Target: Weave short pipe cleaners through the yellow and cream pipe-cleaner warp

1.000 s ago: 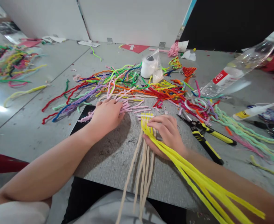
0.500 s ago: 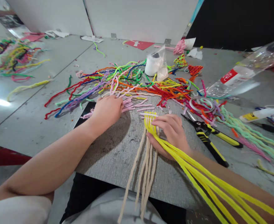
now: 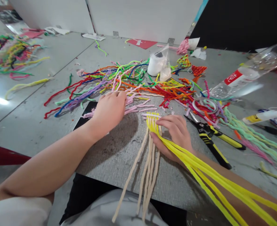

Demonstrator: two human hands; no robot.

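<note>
My left hand [image 3: 109,109] rests palm down with curled fingers on short pale pink pipe cleaner pieces [image 3: 138,108] at the far edge of a grey board [image 3: 115,157]. What its fingers hold is hidden. My right hand [image 3: 175,135] presses on a woven start of yellow pipe cleaners [image 3: 199,169] and cream pipe cleaners [image 3: 148,169], fingers bent over the crossing point. The yellow strands run over my right wrist to the lower right; the cream ones trail toward my lap.
A heap of coloured pipe cleaners [image 3: 133,81] lies beyond the board. Yellow-handled pliers [image 3: 214,141] sit right of my right hand. A tape roll in a bag [image 3: 156,64], a plastic bottle [image 3: 249,75], a glue tube [image 3: 263,115] and clear rings [image 3: 204,105] are nearby.
My left hand has crept slightly forward onto the pink pieces. My right hand stays on the weave; the cream strands have swung a little leftward.
</note>
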